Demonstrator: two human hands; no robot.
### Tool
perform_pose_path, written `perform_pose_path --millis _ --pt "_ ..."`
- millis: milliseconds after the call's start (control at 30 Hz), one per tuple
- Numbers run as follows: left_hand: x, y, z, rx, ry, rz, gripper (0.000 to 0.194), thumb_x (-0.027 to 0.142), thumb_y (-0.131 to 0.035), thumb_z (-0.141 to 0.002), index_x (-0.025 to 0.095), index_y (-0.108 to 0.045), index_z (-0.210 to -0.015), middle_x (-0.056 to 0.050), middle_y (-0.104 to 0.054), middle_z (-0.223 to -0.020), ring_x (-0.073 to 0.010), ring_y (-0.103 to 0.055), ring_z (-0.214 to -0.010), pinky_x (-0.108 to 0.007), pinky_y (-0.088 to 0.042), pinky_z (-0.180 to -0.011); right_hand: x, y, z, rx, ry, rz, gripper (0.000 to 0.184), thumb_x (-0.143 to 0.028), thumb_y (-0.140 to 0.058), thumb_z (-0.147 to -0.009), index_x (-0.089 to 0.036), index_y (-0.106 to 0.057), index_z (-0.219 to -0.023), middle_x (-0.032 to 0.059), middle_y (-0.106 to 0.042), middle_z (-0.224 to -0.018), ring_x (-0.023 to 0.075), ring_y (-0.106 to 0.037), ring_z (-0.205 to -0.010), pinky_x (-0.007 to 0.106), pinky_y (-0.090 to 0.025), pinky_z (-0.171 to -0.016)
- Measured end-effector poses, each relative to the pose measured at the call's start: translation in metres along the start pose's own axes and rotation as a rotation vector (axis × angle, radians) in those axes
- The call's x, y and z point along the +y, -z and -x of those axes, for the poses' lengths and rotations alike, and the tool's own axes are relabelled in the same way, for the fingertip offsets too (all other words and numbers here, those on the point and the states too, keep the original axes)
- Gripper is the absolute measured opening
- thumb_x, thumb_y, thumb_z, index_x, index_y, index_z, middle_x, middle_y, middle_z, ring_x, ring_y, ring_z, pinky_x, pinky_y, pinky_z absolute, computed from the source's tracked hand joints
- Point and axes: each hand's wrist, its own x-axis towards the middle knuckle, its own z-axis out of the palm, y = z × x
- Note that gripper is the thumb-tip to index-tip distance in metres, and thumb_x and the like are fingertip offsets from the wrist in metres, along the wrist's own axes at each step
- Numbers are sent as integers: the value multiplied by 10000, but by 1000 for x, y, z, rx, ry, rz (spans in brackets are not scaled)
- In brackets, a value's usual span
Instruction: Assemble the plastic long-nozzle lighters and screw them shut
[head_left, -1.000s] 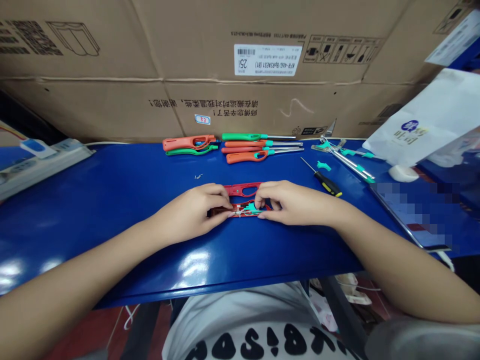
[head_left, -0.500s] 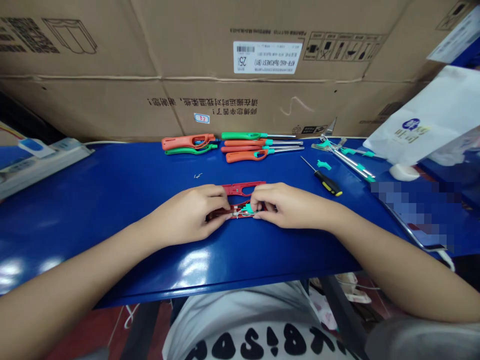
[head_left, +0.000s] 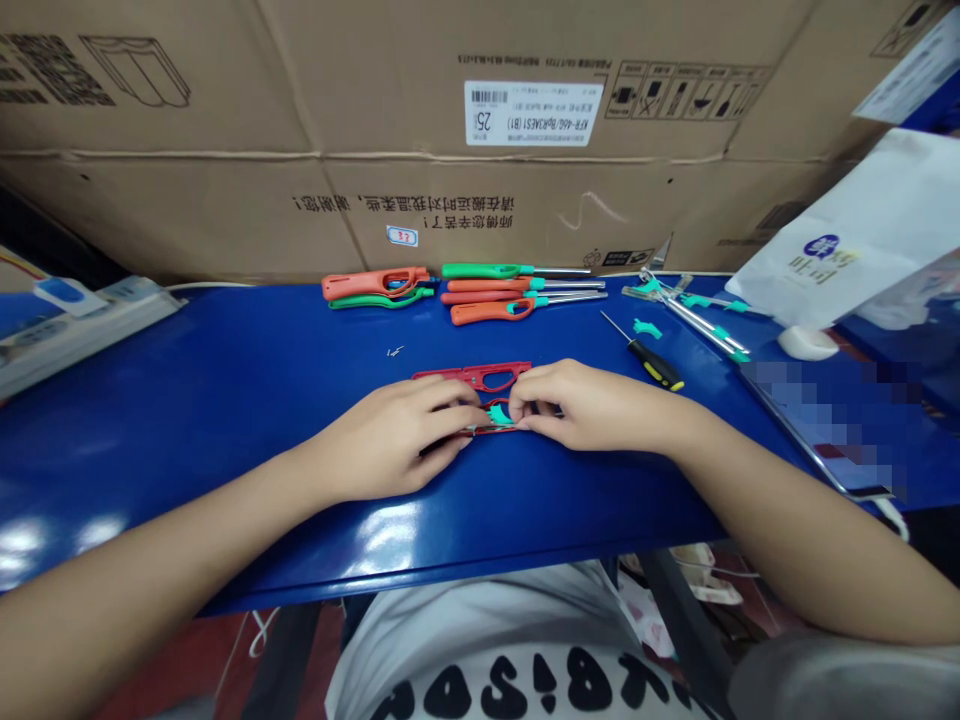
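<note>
A red half of a long-nosed lighter's casing (head_left: 517, 429) lies open on the table, with a turquoise trigger (head_left: 499, 413) seated in it. My left hand (head_left: 405, 435) curls over its left end, fingertips beside the trigger; much of the casing is hidden beneath. At the other end, my right hand (head_left: 577, 408) pinches the casing with closed fingers, covering that end. Just behind them rests a second red casing half (head_left: 469, 374), with its oval finger hole showing. My left fingers partly overlap its near edge.
Orange and green lighters (head_left: 491, 313) lie along the back near a cardboard box (head_left: 225, 210). On the right are a screwdriver (head_left: 656, 366), metal tubes (head_left: 701, 325), a phone (head_left: 825, 440) and a white bag (head_left: 862, 230). Tiny screws (head_left: 395, 351) lie left of centre; a power strip (head_left: 142, 310) stands far left.
My left hand has shifted right along the casing, over the parts beside the trigger, uncovering more of the rear half. My right hand has moved slightly right and away from me.
</note>
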Motion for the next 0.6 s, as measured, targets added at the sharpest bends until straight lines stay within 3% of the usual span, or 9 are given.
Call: perform_pose_path --millis 167,600 --pt "-2 -7 0 21 -53 -8 324 213 -476 -1017 239 -676 -1272 -91 -656 -1283 -254 -624 -1167 -400 -531 -996 -1 8 3 -14 67 18 175 -119 -599 -914 -183 -761 -935 57 -735 -951 183 -665 -898 294 -473 -822" --pt "-3 -8 -1 40 -74 -13 336 182 -469 -1017 215 -674 -1281 -101 -649 -1305 -251 -627 -1180 -404 -539 -1007 3 18 9 -52 20 94 198 -82 -617 -872 -172 -785 -929 48 -755 -910 173 -679 -825 281 -469 -761"
